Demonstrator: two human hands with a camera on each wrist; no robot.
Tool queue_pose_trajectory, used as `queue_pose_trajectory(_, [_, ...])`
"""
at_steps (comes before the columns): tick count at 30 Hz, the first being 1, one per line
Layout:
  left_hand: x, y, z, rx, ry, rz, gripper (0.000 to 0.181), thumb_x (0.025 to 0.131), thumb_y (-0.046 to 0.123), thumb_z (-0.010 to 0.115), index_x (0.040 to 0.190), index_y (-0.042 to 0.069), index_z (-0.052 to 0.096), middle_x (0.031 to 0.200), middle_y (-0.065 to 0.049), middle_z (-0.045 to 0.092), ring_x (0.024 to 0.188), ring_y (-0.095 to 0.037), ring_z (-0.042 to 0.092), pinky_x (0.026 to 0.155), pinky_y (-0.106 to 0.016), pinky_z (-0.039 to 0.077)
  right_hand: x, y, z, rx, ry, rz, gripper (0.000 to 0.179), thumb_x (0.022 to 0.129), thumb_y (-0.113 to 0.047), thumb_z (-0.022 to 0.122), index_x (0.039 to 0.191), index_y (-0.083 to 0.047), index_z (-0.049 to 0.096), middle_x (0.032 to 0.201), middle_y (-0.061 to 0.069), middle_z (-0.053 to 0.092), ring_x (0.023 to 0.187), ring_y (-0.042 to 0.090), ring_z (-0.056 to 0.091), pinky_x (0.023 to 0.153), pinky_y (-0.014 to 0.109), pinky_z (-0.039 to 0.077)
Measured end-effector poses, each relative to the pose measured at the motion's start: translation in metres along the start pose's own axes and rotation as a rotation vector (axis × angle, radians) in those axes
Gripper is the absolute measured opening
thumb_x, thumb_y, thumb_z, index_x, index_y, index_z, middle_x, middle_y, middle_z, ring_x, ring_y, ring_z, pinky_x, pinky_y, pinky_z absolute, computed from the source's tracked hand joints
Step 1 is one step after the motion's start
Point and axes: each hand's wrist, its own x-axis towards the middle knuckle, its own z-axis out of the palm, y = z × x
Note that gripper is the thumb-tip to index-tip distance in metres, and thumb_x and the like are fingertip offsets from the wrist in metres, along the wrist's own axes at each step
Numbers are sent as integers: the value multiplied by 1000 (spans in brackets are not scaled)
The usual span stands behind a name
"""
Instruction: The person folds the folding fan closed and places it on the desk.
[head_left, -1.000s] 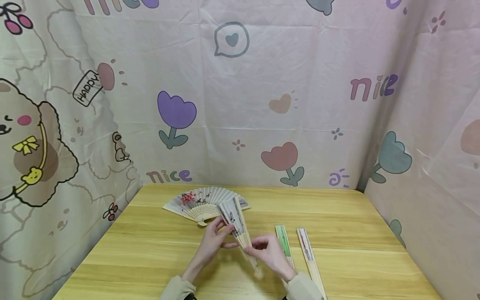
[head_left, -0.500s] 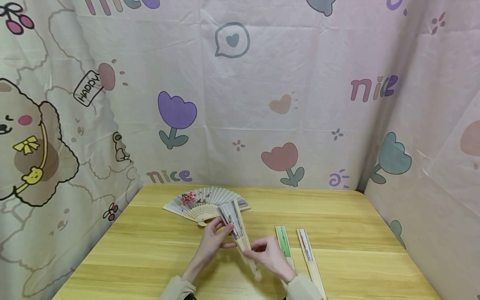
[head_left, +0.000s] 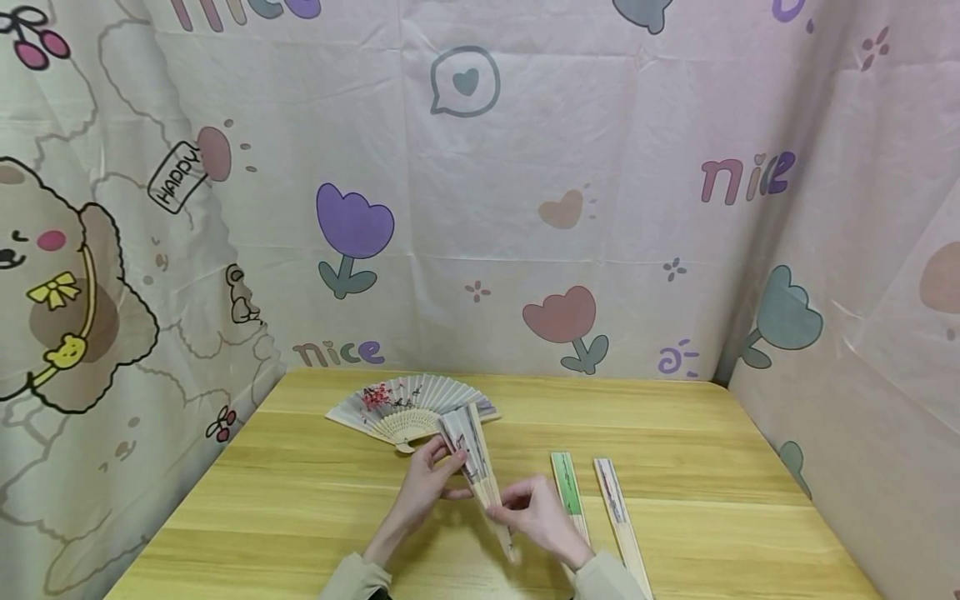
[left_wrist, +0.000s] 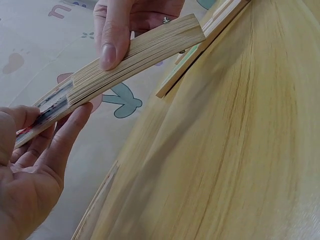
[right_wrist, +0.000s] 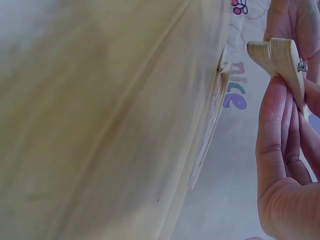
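Note:
A mostly folded folding fan (head_left: 472, 437), with pale wooden ribs and a printed pale leaf, is held slanting above the table. My left hand (head_left: 427, 479) grips it around the leaf part, thumb on the front and fingers behind. Lower down, my right hand (head_left: 542, 517) pinches the ribs near the pivot end. In the left wrist view, the rib stack (left_wrist: 135, 57) lies close together, with the right thumb pressed on it. The right wrist view shows the fan's curved wooden end (right_wrist: 280, 55) with a small metal pivot.
An opened fan (head_left: 408, 408) with red blossoms lies at the back left of the wooden table (head_left: 262, 517). To the right lie a closed green fan (head_left: 568, 483) and a closed pale fan (head_left: 617, 500). A printed curtain (head_left: 480, 183) stands behind.
The held fan and my right hand have sunk slightly, and its leaf looks a little narrower. My left hand and the fans on the table have stayed put.

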Motion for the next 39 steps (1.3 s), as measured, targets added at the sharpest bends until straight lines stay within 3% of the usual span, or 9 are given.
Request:
queue_pose_trajectory(11, [1, 0, 0, -14, 18, -21, 45, 101, 12, 60, 137, -11, 45, 119, -13, 64, 94, -14, 69, 73, -44, 69, 0, 0, 0, -23, -16, -1, 13, 83, -7, 79, 89, 4, 77, 76, 21, 74, 57, 0, 60, 51, 18, 59])
queue_pose_trajectory(19, [0, 0, 0, -30, 26, -27, 46, 101, 12, 61, 137, -11, 45, 113, -5, 65, 92, -14, 70, 72, -39, 69, 0, -1, -1, -17, -38, -10, 12, 82, -7, 79, 88, 4, 77, 74, 21, 73, 56, 2, 60, 52, 36, 64])
queue_pose_trajectory(24, [0, 0, 2, -37, 43, -21, 46, 99, 11, 63, 135, -12, 46, 109, -4, 64, 89, -13, 69, 71, -38, 69, -1, -2, 0, -5, -45, -16, 10, 82, -7, 80, 85, 2, 77, 72, 21, 73, 55, 2, 58, 49, 30, 62])
queue_pose_trajectory(29, [0, 1, 2, -48, 63, -35, 44, 99, 11, 64, 132, -12, 48, 107, -2, 64, 88, -14, 69, 72, -39, 69, -1, -2, 0, 14, -54, -28, 10, 82, -7, 80, 83, 3, 77, 71, 22, 72, 54, 2, 58, 49, 32, 63])
queue_pose_trajectory(39, [1, 1, 2, -27, 43, -44, 42, 101, 12, 61, 132, -13, 48, 106, -1, 66, 90, -15, 70, 73, -40, 69, -2, -3, 0, 27, -44, 13, 11, 81, -5, 80, 85, 5, 76, 73, 24, 72, 55, 3, 60, 50, 24, 63])
